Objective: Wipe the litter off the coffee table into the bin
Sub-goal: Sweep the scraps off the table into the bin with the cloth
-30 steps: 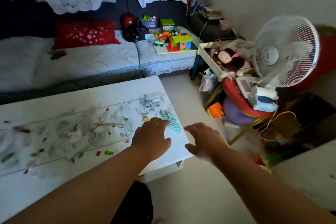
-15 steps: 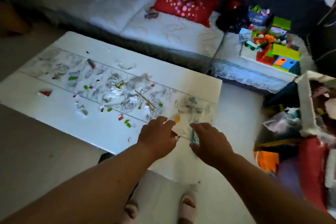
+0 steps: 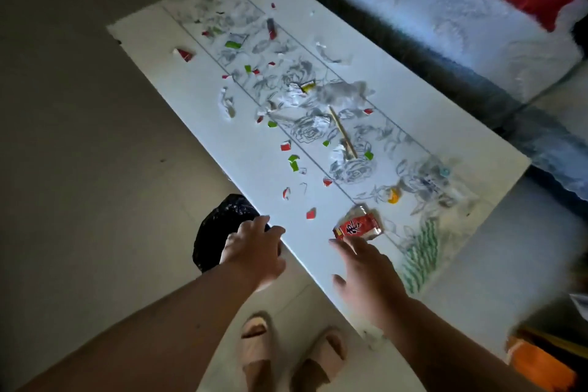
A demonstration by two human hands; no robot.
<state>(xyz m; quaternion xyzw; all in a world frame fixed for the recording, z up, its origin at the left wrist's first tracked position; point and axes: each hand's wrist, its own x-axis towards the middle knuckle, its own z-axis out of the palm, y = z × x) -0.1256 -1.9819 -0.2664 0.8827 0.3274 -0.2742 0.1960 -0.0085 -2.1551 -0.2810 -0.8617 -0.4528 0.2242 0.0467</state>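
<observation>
Littered coffee table (image 3: pixel 397 73): both grips wide, left hand (image 3: pixel 254 248) over bin (image 3: pixel 213 232), right hand (image 3: pixel 366 267) beside red wrapper (image 3: pixel 358 226).

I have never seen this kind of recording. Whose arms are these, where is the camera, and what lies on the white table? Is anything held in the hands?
There is no machine here: these are a person's two bare arms. The one camera is worn on the person's head and looks down, so their slippers also show on the floor. The white coffee table is strewn with litter: small red and green paper scraps, crumpled tissue, a thin wooden stick and a red snack wrapper. A bin lined with a black bag stands on the floor at the table's near edge. The left hand is over the bin's rim, fingers spread, holding nothing. The right hand lies flat on the table just behind the wrapper, also holding nothing. Beyond the table is a sofa.
</observation>
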